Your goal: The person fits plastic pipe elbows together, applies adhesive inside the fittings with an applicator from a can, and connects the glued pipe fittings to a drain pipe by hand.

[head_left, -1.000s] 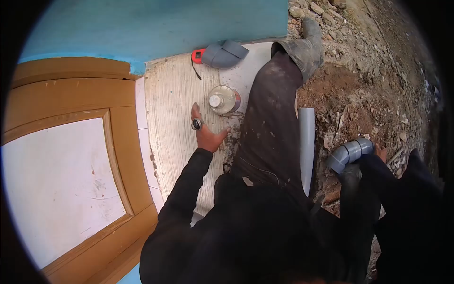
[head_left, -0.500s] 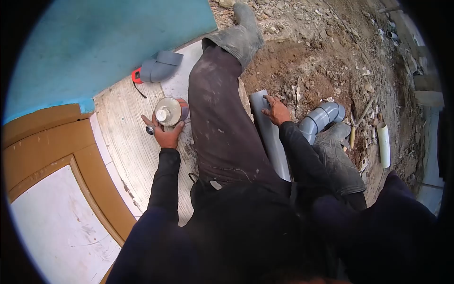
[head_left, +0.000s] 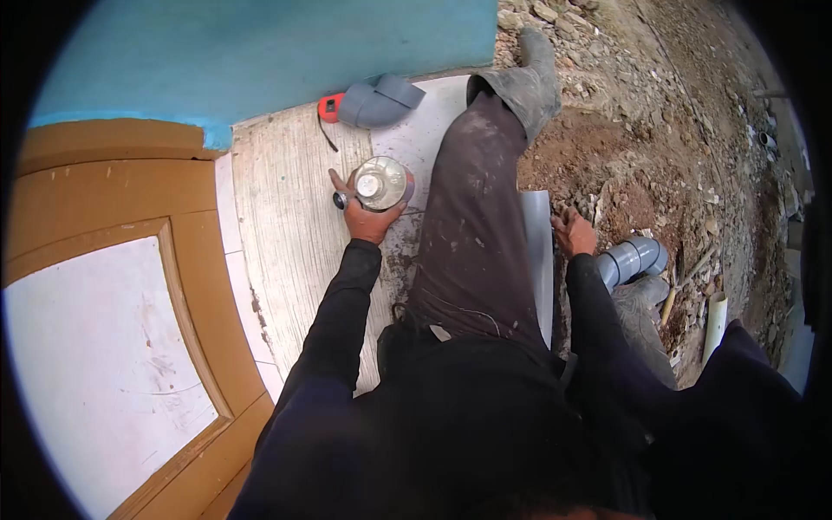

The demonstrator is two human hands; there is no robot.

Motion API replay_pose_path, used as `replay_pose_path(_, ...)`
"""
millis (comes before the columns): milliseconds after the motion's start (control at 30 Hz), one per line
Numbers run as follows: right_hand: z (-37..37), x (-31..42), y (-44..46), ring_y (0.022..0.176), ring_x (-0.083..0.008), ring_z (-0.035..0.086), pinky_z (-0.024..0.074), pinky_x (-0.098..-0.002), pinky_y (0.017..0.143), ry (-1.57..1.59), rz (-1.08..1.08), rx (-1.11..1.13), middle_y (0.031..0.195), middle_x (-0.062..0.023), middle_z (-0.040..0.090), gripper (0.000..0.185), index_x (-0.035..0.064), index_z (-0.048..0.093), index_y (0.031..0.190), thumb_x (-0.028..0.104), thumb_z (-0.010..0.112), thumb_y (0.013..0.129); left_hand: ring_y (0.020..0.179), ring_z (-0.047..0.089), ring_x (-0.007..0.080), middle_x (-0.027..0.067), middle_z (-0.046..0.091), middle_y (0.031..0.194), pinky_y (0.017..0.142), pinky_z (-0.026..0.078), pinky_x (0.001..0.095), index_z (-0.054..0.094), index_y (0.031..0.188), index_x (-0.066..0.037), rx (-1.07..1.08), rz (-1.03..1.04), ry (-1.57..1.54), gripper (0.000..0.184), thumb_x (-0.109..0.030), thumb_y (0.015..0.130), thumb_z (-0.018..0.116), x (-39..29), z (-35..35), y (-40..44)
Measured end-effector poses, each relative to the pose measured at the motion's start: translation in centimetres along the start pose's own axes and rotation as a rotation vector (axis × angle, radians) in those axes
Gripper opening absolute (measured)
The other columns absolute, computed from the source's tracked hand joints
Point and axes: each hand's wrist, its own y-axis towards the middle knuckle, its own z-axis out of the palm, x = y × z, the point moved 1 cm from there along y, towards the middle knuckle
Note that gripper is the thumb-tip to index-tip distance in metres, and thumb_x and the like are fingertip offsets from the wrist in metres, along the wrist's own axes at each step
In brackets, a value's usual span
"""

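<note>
My left hand (head_left: 371,224) is closed around the side of a round can (head_left: 392,186) with a white cap on top. A small dark round piece with a shiny rim (head_left: 340,200) sits at my left fingers; whether it is a ring or a lid I cannot tell. My right hand (head_left: 575,234) has its fingers curled together just beside the grey plastic pipe (head_left: 538,251), which lies along my leg. Anything inside those fingers is hidden, and contact with the pipe's edge is unclear. A jointed grey pipe elbow (head_left: 633,257) lies to the right of that hand.
Against the blue wall (head_left: 286,52) are a grey elbow fitting (head_left: 377,102) and a red tape measure (head_left: 329,107). A brown door (head_left: 195,286) stands at the left. Rubble and soil (head_left: 641,156) cover the right side, with a pale pipe piece (head_left: 716,321) there.
The view has shifted, so the scene sits further right. My right hand has come off the top of the grey pipe to its right side, its fingers now curled. My left hand stays on the can.
</note>
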Motion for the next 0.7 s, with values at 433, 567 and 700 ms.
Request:
replay_pose_path(433, -25.8, 25.8, -15.1, 0.081, -0.0284, 0.069, 0.0551, -0.0397, 0.070, 0.217, -1.074, -0.397, 0.095, -0.0070, 0.067, 0.039, 0.0104, 0.068, 0.109, 0.039, 0.079, 0.084, 0.122, 0.059, 0.0310, 0.0175, 0.053, 0.133, 0.111, 0.042, 0.0431, -0.015, 0.157, 0.007, -0.105, 0.471, -0.267, 0.147, -0.016, 0.061, 0.094, -21.1, -2.6, 2.4)
replay_pose_path(567, -28.7, 27.5, -15.9, 0.088, -0.0281, 0.069, 0.0573, -0.0409, 0.074, -0.064, -1.044, -0.574, 0.097, -0.0071, 0.066, 0.043, 0.0113, 0.069, 0.110, 0.039, 0.081, 0.079, 0.120, 0.060, 0.0321, 0.0165, 0.056, 0.131, 0.113, 0.040, 0.0468, -0.010, 0.157, 0.008, -0.043, 0.658, -0.170, 0.144, -0.022, 0.063, 0.096, -25.4, -0.2, 3.4)
replay_pose_path(700, -31.2, 25.2, -17.1, 0.096, -0.0276, 0.069, 0.0579, -0.0411, 0.075, -0.099, -0.979, -0.650, 0.106, -0.0069, 0.065, 0.038, 0.0130, 0.070, 0.109, 0.033, 0.080, 0.078, 0.117, 0.061, 0.0345, 0.0174, 0.059, 0.129, 0.110, 0.041, 0.0503, -0.011, 0.158, 0.006, -0.005, 0.803, -0.209, 0.147, -0.027, 0.064, 0.097, -27.7, 2.8, 3.6)
